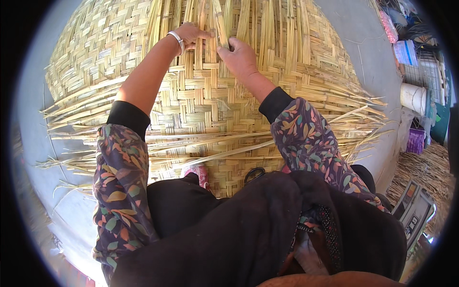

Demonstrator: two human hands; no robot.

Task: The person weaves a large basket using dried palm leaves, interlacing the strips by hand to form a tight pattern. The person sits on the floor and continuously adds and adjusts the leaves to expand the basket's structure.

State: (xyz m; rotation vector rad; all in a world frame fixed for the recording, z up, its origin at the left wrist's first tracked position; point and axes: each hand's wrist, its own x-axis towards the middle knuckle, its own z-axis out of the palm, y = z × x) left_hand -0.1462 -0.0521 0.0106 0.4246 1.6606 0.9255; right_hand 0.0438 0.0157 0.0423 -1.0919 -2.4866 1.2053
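- A large woven reed mat (201, 100) lies flat on a grey floor (368, 62) and serves as the landmark; its finished checker weave fills the middle, with loose reed ends fanning out along its side edges.
- The left hand (190, 34), with a silver bangle (178, 40) at the wrist, rests near the mat's far end, fingers curled down over upright strands, pressing them flat.
- The right hand (239, 56) sits just beside it, fingers closed round a single loose reed strip (221, 28) that rises from the grip toward the mat's far edge.
- That strip lies between the two hands, touching the right thumb.
- Black-handled scissors (254, 174) lie on the mat's near edge, close to the person's lap.
- A pink shoe (200, 173) also rests on the near edge.
- A white pot (413, 98) stands well off the mat's right side.
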